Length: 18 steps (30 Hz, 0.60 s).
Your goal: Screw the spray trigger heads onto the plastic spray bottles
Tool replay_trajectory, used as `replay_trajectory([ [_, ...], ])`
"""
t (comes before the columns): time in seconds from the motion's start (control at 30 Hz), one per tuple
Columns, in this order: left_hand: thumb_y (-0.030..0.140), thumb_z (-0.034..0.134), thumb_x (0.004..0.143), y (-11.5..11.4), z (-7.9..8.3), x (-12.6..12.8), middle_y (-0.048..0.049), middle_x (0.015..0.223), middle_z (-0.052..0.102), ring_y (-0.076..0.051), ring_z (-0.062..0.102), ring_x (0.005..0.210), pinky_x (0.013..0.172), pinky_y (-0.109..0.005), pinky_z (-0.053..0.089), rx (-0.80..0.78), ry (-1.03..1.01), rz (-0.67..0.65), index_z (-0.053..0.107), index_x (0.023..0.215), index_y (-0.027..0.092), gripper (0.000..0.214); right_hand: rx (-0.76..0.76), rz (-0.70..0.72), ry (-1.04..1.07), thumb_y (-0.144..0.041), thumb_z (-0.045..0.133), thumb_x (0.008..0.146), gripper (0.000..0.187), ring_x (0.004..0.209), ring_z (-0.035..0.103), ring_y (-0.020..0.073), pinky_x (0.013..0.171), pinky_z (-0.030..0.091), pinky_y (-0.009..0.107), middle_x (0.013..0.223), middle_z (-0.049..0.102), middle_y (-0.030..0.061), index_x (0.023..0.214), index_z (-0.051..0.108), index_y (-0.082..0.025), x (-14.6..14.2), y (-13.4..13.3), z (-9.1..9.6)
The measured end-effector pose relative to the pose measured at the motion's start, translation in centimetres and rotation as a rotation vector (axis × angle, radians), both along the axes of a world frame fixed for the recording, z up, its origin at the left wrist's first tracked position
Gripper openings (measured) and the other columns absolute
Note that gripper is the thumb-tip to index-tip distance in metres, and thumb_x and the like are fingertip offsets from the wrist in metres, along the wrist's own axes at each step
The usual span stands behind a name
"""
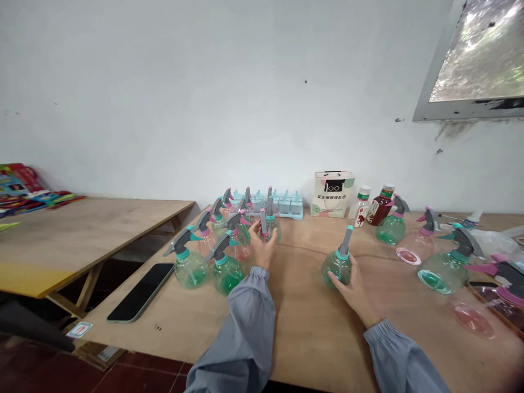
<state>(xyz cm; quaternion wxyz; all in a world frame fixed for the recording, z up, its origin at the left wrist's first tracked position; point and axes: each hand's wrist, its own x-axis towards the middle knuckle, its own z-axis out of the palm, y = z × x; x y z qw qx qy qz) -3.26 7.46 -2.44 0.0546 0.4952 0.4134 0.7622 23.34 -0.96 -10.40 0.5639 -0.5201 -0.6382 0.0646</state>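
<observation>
My left hand (263, 246) is closed around a spray bottle (264, 228) with a grey head and pink collar, at the right end of a cluster of spray bottles; its body is mostly hidden by my fingers. My right hand (351, 281) grips a green spray bottle (335, 268) with a turquoise collar, upright near the middle of the table. Left of my left hand stand several pink and green spray bottles, among them a green one (228, 274) and another green one (190, 270) in front.
More spray bottles, such as a green one (442, 270), stand at the right. At the back are a light-blue mould set (291, 207), a paper bag (332, 199) and two sauce bottles (380, 206). A phone (141, 292) lies front left; a second table (82, 234) stands beyond a gap.
</observation>
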Motion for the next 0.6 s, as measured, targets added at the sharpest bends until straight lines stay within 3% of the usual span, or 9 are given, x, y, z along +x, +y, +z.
replay_trajectory([
  [0.07, 0.04, 0.073, 0.079, -0.1, 0.0, -0.2, -0.0128, 0.125, 0.057, -0.024, 0.059, 0.118, 0.104, -0.043, 0.048, 0.006, 0.028, 0.035, 0.048, 0.124, 0.019, 0.056, 0.011, -0.002, 0.0, -0.061, 0.064, 0.084, 0.079, 0.128, 0.052, 0.0325, 0.108, 0.043, 0.056, 0.136, 0.053, 0.0171, 0.145, 0.036, -0.019, 0.0, 0.0, 0.0],
  [0.2, 0.041, 0.077, 0.075, -1.5, -0.3, -0.4, -0.018, 0.133, 0.05, -0.032, 0.049, 0.132, 0.112, -0.053, 0.041, 0.158, 0.149, 0.257, 0.049, 0.123, 0.017, 0.06, 0.016, -0.007, 0.001, -0.062, 0.064, 0.083, 0.079, 0.127, 0.053, 0.033, 0.108, 0.043, 0.056, 0.136, 0.053, 0.017, 0.143, 0.038, -0.019, 0.1, 0.2, -0.2],
  [0.27, 0.042, 0.08, 0.071, -3.0, -0.6, 0.3, -0.0186, 0.131, 0.052, -0.035, 0.049, 0.132, 0.112, -0.056, 0.04, 0.23, 0.245, 0.239, 0.051, 0.121, 0.017, 0.062, 0.017, -0.004, -0.007, -0.063, 0.066, 0.082, 0.08, 0.126, 0.053, 0.0342, 0.108, 0.044, 0.058, 0.135, 0.054, 0.0165, 0.143, 0.039, -0.019, 0.0, 0.1, -0.3],
  [0.33, 0.043, 0.081, 0.07, -4.6, -0.9, 1.9, -0.0182, 0.13, 0.054, -0.035, 0.052, 0.129, 0.112, -0.057, 0.041, 0.215, 0.362, 0.009, 0.052, 0.124, 0.019, 0.065, 0.022, 0.047, -0.037, -0.061, 0.065, 0.083, 0.079, 0.127, 0.053, 0.0345, 0.108, 0.044, 0.058, 0.135, 0.054, 0.016, 0.144, 0.038, -0.02, -0.4, -0.2, -0.3],
  [0.47, 0.046, 0.085, 0.064, -7.3, -1.1, 6.0, -0.0207, 0.148, 0.044, -0.036, 0.045, 0.138, 0.117, -0.057, 0.036, -0.077, 0.42, -0.693, 0.039, 0.145, 0.02, 0.097, -0.01, 0.236, -0.131, -0.048, 0.06, 0.09, 0.07, 0.133, 0.051, 0.0306, 0.111, 0.045, 0.052, 0.141, 0.051, 0.014, 0.151, 0.034, -0.025, -2.0, -1.7, -0.1],
  [0.53, 0.045, 0.086, 0.065, -7.9, -0.8, 7.2, -0.019, 0.148, 0.047, -0.035, 0.048, 0.137, 0.116, -0.054, 0.038, -0.22, 0.369, -0.901, 0.039, 0.146, 0.021, 0.097, -0.02, 0.291, -0.152, -0.044, 0.059, 0.092, 0.069, 0.135, 0.051, 0.0295, 0.111, 0.046, 0.05, 0.143, 0.051, 0.0135, 0.153, 0.032, -0.027, -2.9, -2.5, 0.0],
  [0.6, 0.043, 0.079, 0.073, -8.2, -0.4, 7.3, -0.016, 0.138, 0.057, -0.03, 0.056, 0.127, 0.11, -0.048, 0.044, -0.313, 0.312, -0.99, 0.046, 0.142, 0.022, 0.079, -0.019, 0.316, -0.168, -0.043, 0.058, 0.092, 0.068, 0.135, 0.051, 0.0296, 0.11, 0.047, 0.05, 0.143, 0.052, 0.0132, 0.154, 0.033, -0.028, -3.6, -3.2, 0.0],
])
